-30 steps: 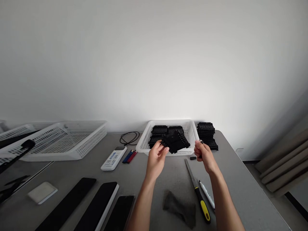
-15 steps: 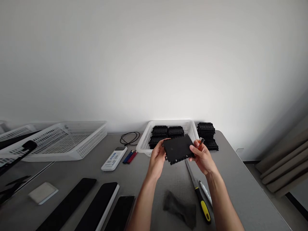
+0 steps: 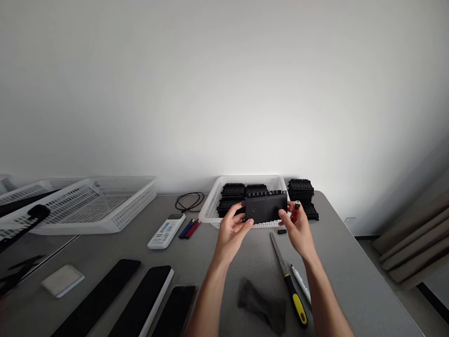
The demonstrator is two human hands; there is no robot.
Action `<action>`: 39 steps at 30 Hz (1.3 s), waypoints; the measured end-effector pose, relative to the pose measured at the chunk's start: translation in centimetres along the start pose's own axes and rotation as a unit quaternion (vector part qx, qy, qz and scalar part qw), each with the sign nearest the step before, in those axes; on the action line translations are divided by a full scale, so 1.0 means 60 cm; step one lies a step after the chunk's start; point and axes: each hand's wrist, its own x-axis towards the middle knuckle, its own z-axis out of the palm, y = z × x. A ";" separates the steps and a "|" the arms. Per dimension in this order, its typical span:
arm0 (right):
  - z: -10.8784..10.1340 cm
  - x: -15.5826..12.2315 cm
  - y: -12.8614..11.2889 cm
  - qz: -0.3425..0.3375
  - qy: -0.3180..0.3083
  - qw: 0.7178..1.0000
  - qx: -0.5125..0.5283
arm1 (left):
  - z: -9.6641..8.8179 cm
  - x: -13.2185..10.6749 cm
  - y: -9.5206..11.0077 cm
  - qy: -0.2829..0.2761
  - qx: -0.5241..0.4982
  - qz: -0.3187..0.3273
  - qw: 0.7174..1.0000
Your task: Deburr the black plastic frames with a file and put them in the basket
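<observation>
A flat black plastic plate with a notched edge is held up between both hands, in front of the white basket. My left hand grips its left end, thumb on the near face. At the other end, my right hand pinches the plate, and its fingers also hold an orange lighter with the top showing. Below the plate, a file with a black and yellow handle lies beside a white marker pen. A small black piece rests on the table near the file's tip.
The white basket contains several black notched parts, and more are stacked at its right. A blue lighter, a red lighter, a white device and a black cable lie left. A dark cloth lies in front.
The plate has been turned in my hands from its smooth broad face to another side, notched edge now up. The small black piece on the table has come into view.
</observation>
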 end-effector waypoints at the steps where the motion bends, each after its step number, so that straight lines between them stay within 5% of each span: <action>1: -0.001 -0.005 -0.005 0.000 0.020 0.999 -0.027 | -0.001 0.001 -0.001 0.005 0.001 0.006 1.000; 5: -0.005 -0.020 -0.026 0.044 0.034 0.998 -0.020 | -0.003 0.003 -0.007 0.010 0.014 0.019 1.000; 8: 0.003 -0.022 -0.028 0.145 -0.106 0.980 0.087 | 0.000 0.003 -0.009 -0.002 0.026 0.029 0.999; 11: 0.024 -0.018 -0.019 0.237 -0.243 0.925 0.172 | 0.005 0.000 -0.008 -0.010 0.046 0.037 0.998; 14: 0.043 -0.017 -0.010 0.272 -0.295 0.892 0.206 | 0.009 -0.004 -0.005 -0.017 0.066 0.043 0.997; 28: 0.045 -0.011 -0.009 0.354 -0.322 0.840 0.255 | 0.013 -0.009 -0.005 -0.029 0.128 0.068 0.989; 39: 0.043 -0.010 -0.004 0.351 -0.334 0.831 0.274 | 0.012 -0.009 -0.007 -0.026 0.144 0.086 0.986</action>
